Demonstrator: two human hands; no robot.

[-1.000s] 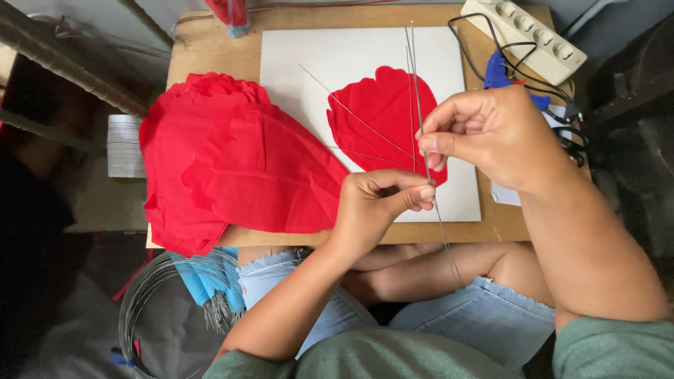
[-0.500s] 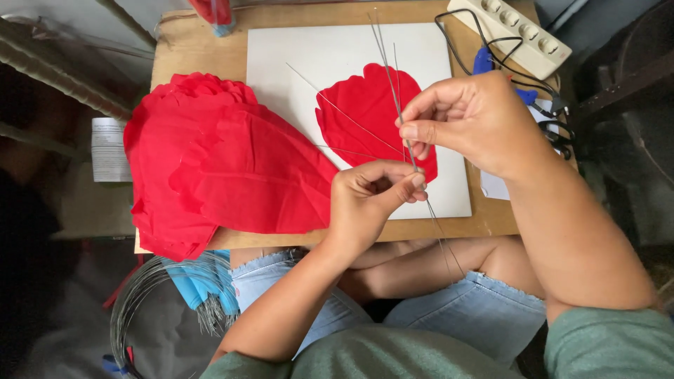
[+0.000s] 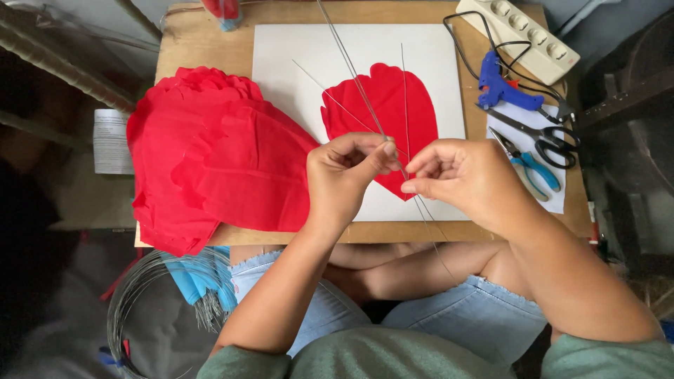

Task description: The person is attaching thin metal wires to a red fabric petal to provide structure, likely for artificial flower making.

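A white board (image 3: 295, 49) is laid on the counter (image 3: 203, 42), with a paper petal (image 3: 393, 112) on it. Crepe sheets (image 3: 210, 168) are piled to its left; glue gun (image 3: 502, 88), scissors (image 3: 540, 137) and pliers (image 3: 533, 168) lie right.

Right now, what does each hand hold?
Left hand: pinched shut on the thin wires.
Right hand: pinched shut on the same thin wires.

The thin wires (image 3: 361, 88) run off the far edge of the frame, their far ends unseen. The left hand (image 3: 344, 179) and right hand (image 3: 467, 175) cover the near tip of the red petal shape (image 3: 390, 112). A red object (image 3: 223, 10) at the far edge is cut off. The wire coil (image 3: 151, 309) at near left is partly hidden by the left arm.
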